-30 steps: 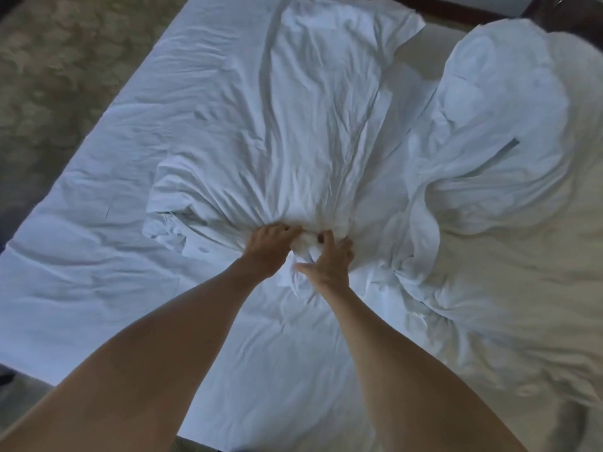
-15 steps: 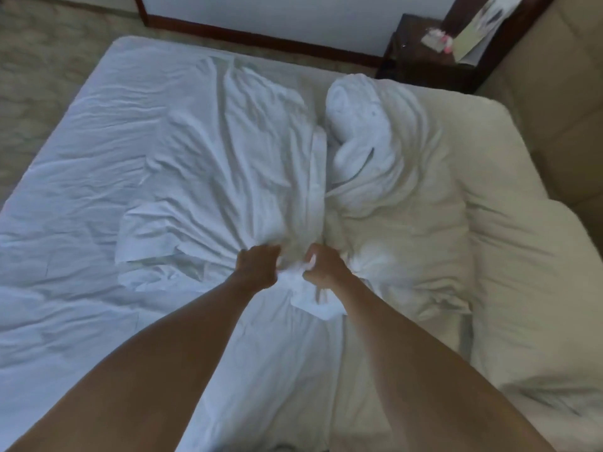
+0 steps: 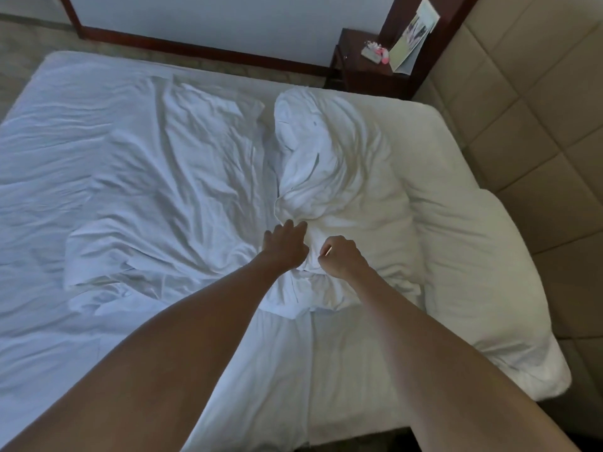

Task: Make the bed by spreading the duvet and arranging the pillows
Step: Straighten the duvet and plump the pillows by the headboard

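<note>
We had the crumpled white cotton duvet point(image 3: 182, 177) bunched in the middle of the wide white-sheeted mattress point(image 3: 49, 337), its folds running in toward one knot just ahead of us. Our left hand point(image 3: 285, 244) lay on that knot with the fingers stretched forward and a little spread, touching the cloth rather than closing on it. Our right hand point(image 3: 342, 257) was curled tight just beside it, the fingers pinching a fold of the same fabric.

With only one hand really holding, a pull from here would likely drag the duvet lopsided — the right side lifting while the left stayed heaped. The rolled, lumpy part of the cover point(image 3: 326, 164) nearer the head of the bed looked twisted on itself, and we judged that tugging at the knot could tighten that twist instead of opening it. We could not tell which edge or corner we had hold of, so a spread might go out crooked or inside out.

The plump white pillow point(image 3: 473, 272) lay along the right edge beside the beige padded headboard point(image 3: 538, 141), touching the bunched fabric; a hard sweep could catch it and push it off the mattress. The dark wooden nightstand point(image 3: 365, 70) stood well apart — no real worry there.
</note>
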Available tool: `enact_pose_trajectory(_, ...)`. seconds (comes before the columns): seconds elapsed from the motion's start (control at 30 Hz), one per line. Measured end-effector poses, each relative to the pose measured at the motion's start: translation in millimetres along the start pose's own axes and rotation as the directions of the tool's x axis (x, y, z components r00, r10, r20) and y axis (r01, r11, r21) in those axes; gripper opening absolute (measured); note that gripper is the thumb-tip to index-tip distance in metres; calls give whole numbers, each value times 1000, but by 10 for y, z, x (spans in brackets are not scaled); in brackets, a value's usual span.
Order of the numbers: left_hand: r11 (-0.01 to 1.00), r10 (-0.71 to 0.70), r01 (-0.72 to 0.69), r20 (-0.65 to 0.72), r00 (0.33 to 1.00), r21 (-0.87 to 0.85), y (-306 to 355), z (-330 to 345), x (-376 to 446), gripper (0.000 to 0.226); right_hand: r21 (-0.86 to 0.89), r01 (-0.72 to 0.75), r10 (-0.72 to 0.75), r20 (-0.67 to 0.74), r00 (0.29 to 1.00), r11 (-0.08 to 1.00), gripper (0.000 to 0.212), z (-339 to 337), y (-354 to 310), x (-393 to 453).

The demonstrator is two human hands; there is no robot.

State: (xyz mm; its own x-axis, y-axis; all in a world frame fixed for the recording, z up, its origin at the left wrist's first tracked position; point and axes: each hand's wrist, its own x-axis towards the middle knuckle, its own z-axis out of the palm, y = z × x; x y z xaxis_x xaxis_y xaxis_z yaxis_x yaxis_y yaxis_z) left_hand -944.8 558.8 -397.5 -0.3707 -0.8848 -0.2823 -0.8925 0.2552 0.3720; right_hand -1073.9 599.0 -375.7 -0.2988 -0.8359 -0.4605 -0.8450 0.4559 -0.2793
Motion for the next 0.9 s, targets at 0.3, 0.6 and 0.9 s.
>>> enact_pose_trajectory(0.3,897,65,-128,161,985,423,228,570,334,69,-526,215,-233,32,972,823,59,176,653,693)
enact_pose_trajectory(0.6,877,-308,247,86,948,412,305,971,188,45,-331,422,-451,-13,892,844,18,313,1427,1129)
enact_pose_trajectory(0.9,824,-462,261,329,824,503,588,709,-231,48,36,553,-547,216,809,832,9,-19,1849,750)
